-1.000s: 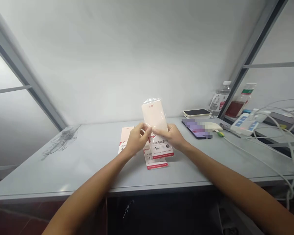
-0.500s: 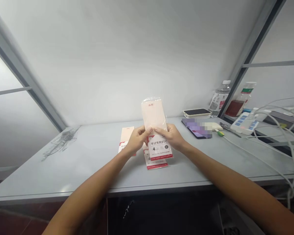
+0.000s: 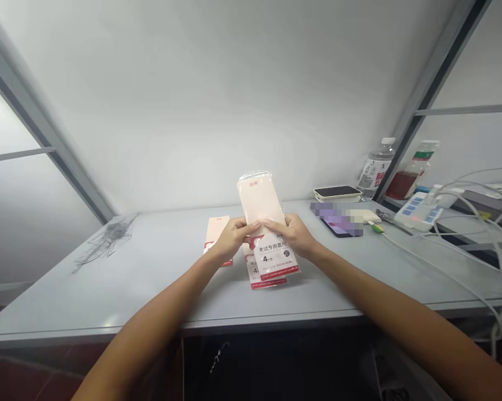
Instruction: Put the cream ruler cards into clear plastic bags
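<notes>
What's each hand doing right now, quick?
Left hand: closed, holding the clear-wrapped packet by its left edge.
Right hand: closed, holding the same packet by its right edge.

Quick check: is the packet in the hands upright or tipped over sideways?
Upright, leaning slightly: the packet has its print right way up and its top left of its red bottom edge, gripped between the left hand and right hand.

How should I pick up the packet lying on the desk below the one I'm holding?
Probably pinch the lower packet by its red bottom edge, coming from the near side: it seems to lie flat, and that edge shows below the held packet.
</notes>
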`<action>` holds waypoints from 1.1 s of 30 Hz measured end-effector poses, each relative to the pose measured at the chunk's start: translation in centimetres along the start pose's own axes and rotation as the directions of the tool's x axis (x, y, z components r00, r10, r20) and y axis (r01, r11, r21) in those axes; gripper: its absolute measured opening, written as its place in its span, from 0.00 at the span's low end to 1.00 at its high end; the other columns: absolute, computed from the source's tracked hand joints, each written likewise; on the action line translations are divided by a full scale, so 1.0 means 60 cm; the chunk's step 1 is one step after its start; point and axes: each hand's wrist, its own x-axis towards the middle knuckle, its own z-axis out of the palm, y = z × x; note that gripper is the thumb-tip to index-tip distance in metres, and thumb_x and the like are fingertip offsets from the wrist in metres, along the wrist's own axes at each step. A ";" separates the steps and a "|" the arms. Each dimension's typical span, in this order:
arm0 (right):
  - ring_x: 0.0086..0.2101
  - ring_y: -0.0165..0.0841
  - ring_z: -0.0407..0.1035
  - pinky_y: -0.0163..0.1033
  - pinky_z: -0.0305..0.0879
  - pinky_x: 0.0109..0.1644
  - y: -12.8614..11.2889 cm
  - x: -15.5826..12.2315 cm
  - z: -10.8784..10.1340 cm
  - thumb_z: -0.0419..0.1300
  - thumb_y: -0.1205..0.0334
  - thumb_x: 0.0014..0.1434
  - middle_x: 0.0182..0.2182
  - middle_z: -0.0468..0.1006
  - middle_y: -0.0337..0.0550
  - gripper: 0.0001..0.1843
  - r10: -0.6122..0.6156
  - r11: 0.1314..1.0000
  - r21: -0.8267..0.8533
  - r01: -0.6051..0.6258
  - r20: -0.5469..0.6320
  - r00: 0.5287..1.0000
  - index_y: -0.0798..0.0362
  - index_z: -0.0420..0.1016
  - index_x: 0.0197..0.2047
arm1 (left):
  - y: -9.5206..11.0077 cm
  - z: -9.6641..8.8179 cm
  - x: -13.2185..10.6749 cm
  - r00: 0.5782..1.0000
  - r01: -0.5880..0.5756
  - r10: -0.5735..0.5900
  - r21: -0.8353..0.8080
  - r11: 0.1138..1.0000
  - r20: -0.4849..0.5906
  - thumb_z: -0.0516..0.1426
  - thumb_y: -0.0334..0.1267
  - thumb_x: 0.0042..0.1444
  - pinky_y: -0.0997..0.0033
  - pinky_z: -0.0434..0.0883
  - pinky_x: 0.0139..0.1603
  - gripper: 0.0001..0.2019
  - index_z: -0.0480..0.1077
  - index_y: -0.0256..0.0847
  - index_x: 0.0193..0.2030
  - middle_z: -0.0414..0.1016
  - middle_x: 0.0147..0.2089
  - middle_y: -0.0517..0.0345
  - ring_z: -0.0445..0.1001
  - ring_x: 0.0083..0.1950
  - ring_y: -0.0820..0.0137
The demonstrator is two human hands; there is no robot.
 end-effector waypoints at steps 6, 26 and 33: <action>0.25 0.35 0.71 0.36 0.65 0.25 0.004 0.001 0.002 0.61 0.48 0.50 0.24 0.77 0.44 0.18 -0.014 1.000 -0.012 0.014 -0.012 1.000 0.58 0.73 0.30 | -0.002 0.002 0.001 0.998 -0.007 0.009 0.035 0.999 -0.056 0.59 0.46 0.48 0.72 0.65 0.28 0.15 0.70 0.34 0.29 0.71 0.27 0.56 0.70 0.27 0.73; 0.28 0.36 0.74 0.39 0.69 0.30 0.028 0.020 -0.009 0.60 0.53 0.52 0.30 0.78 0.44 0.29 0.173 0.973 -0.152 -0.173 -0.014 0.985 0.53 0.61 0.54 | -0.009 -0.028 0.006 0.913 0.269 0.088 0.751 0.603 -0.398 0.48 0.58 0.52 0.71 0.58 0.26 0.22 0.66 0.40 0.25 0.72 0.27 0.54 0.68 0.27 0.68; 0.28 0.35 0.71 0.36 0.62 0.30 0.044 0.019 -0.013 0.57 0.55 0.53 0.26 0.77 0.40 0.14 0.141 0.703 -0.708 -0.064 0.051 0.989 0.52 0.72 0.41 | -0.029 -0.038 0.007 0.869 0.491 -0.099 0.826 0.275 -0.484 0.51 0.52 0.48 0.66 0.60 0.31 0.16 0.64 0.41 0.26 0.71 0.25 0.49 0.72 0.32 0.57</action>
